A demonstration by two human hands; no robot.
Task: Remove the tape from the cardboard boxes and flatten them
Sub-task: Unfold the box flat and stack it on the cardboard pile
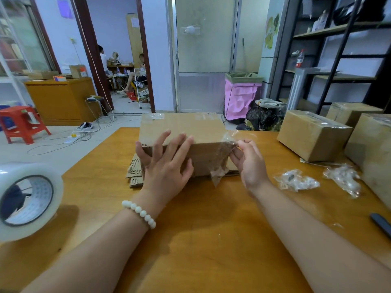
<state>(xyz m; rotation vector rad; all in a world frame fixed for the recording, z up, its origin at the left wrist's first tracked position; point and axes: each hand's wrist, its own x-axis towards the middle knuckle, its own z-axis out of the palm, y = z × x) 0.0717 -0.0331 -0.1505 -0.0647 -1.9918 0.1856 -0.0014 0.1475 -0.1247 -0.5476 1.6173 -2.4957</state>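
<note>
Brown cardboard box [182, 127] before me, atop flattened cardboard pieces [134, 172]. My left hand [167, 163] splayed flat, bracing it; right hand [249, 163] pinches clear tape strip [224, 153], half-peeled. Two crumpled tape wads [296, 180] aside; three taped boxes [313, 134] left.

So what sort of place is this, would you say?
Probably a small packing or stock room: taped cardboard boxes on the wooden table, a big roll of clear tape at the left, and metal shelves behind. The right hand pinches a tape strip on the middle box.
</note>
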